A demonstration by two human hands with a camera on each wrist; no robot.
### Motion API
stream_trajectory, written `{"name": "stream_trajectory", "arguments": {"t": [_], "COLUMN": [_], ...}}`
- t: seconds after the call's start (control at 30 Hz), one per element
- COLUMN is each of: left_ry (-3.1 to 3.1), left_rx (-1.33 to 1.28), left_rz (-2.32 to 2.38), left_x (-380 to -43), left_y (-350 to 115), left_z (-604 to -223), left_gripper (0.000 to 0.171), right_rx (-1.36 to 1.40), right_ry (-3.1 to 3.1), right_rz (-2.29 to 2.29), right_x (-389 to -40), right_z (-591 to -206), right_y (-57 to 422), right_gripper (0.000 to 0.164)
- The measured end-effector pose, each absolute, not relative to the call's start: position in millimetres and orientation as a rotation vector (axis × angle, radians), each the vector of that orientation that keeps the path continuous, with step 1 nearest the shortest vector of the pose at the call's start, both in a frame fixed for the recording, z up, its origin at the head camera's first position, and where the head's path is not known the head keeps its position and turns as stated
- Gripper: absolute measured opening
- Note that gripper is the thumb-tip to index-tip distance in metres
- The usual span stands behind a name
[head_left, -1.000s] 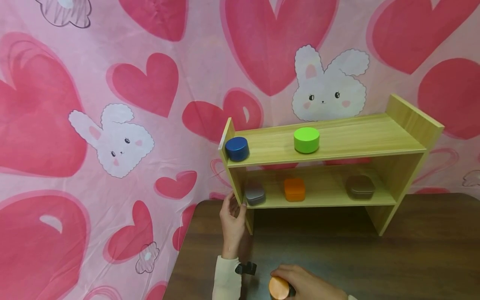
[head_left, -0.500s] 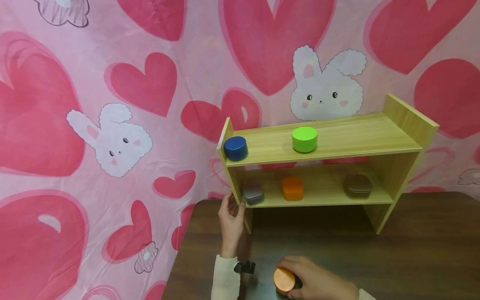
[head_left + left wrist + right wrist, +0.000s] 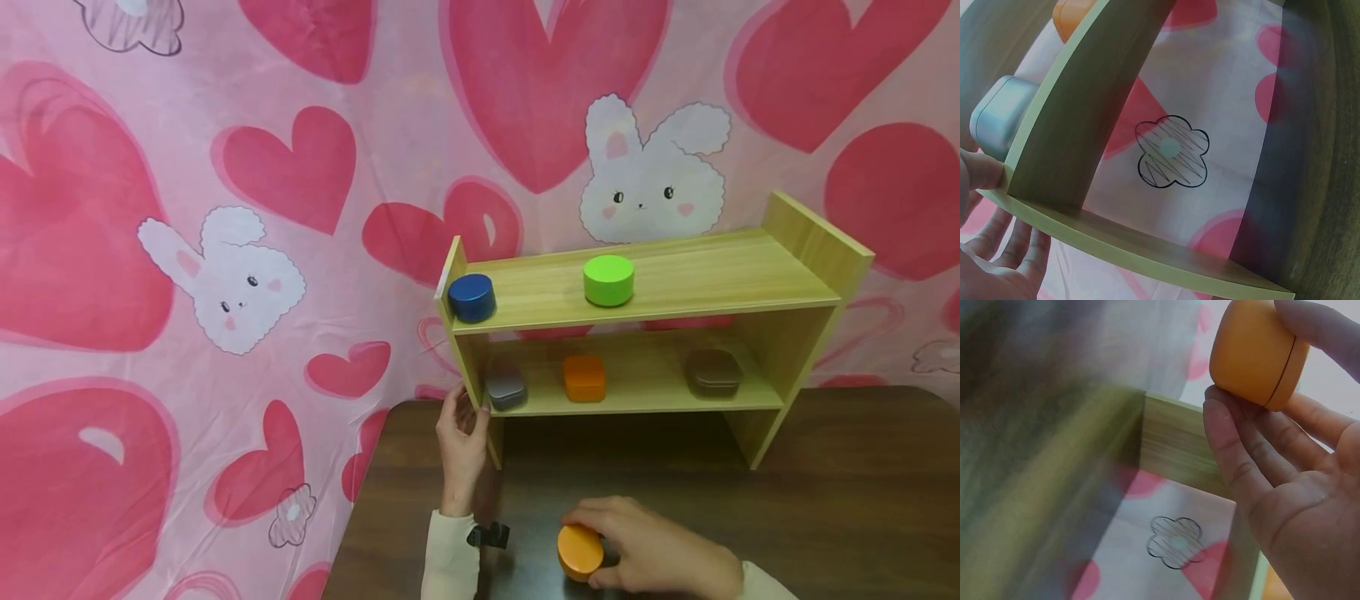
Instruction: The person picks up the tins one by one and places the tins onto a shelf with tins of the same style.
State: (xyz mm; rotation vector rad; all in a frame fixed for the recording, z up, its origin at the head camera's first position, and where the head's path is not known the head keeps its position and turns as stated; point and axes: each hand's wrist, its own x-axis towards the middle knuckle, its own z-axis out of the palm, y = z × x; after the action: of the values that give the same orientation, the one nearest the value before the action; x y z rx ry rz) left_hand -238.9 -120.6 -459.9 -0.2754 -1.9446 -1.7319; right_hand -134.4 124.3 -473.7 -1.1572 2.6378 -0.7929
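Observation:
A small round orange tin (image 3: 580, 552) is in my right hand (image 3: 652, 546), low over the table in the head view. In the right wrist view, thumb and fingers pinch that orange tin (image 3: 1254, 356) by its sides; a lid seam shows. My left hand (image 3: 462, 446) grips the left side panel of a two-tier wooden shelf (image 3: 712, 271). In the left wrist view its thumb lies on the panel's inner side, close to a silver-grey square tin (image 3: 1004, 115), and the fingers (image 3: 1016, 247) are on the outside.
On the upper board stand a round blue tin (image 3: 472, 298) and a round green tin (image 3: 608, 281). The lower board bears the silver-grey tin, a square orange tin (image 3: 584, 378) and a dark brownish tin (image 3: 713, 373). Behind the dark table (image 3: 847, 467) hangs a pink heart-patterned cloth (image 3: 405, 100).
My right hand has moved forward and to the right with the round orange tin, nearer the shelf. The left hand stays on the shelf's side panel.

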Motion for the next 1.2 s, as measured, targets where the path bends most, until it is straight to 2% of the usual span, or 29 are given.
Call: {"name": "stream_trajectory", "arguments": {"t": [0.17,0.7,1.2], "left_ry": [-1.942,-1.932,-1.932], "left_rx": [-0.281,-0.286,-0.292], "left_rz": [-1.735,-1.742,-1.722], "left_x": [-239.2,-239.0,-238.9], "left_y": [-120.7,-120.6,-122.0], "left_z": [-459.3,-459.2,-460.2], "left_gripper": [0.041,0.040,0.041], "right_rx": [-1.287,-1.287,-1.354], "right_ry": [2.670,2.731,2.914], "right_rz": [-0.785,-0.724,-0.499], "right_x": [-135.5,-135.9,-140.7], "right_z": [-461.6,-408.1,-328.4], "right_y": [129.1,154.9,179.7], "right_gripper": [0.053,0.054,0.057]}}
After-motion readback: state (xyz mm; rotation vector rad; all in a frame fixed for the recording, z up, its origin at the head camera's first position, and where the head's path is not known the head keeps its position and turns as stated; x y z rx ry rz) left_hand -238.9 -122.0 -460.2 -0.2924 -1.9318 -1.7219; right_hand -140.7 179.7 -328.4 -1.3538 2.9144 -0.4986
